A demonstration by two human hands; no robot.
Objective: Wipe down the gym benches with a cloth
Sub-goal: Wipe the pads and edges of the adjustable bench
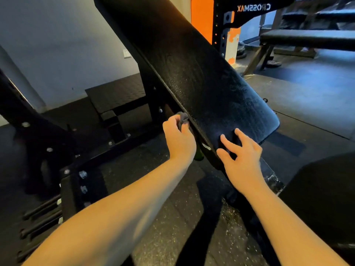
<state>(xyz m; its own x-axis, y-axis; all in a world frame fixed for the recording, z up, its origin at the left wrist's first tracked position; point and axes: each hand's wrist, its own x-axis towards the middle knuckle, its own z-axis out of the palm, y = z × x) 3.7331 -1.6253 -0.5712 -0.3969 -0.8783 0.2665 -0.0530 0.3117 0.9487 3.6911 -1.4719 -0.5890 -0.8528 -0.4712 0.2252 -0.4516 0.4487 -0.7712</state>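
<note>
A black padded incline bench back [201, 77] slants from the upper left down to the lower middle. Its surface looks damp and streaked. My left hand [178, 139] grips a small dark grey cloth [182, 118] and holds it against the pad's left edge near the bottom. My right hand [240, 156] rests on the pad's lower end with its fingers spread and fairly straight, holding nothing.
The bench's black steel frame [115, 150] with bolts stands to the left. A flat bench [307, 38] and a black rack with an orange post [221, 25] are at the back right. Another black pad [326, 198] lies at the lower right. Speckled rubber floor [172, 227] is below.
</note>
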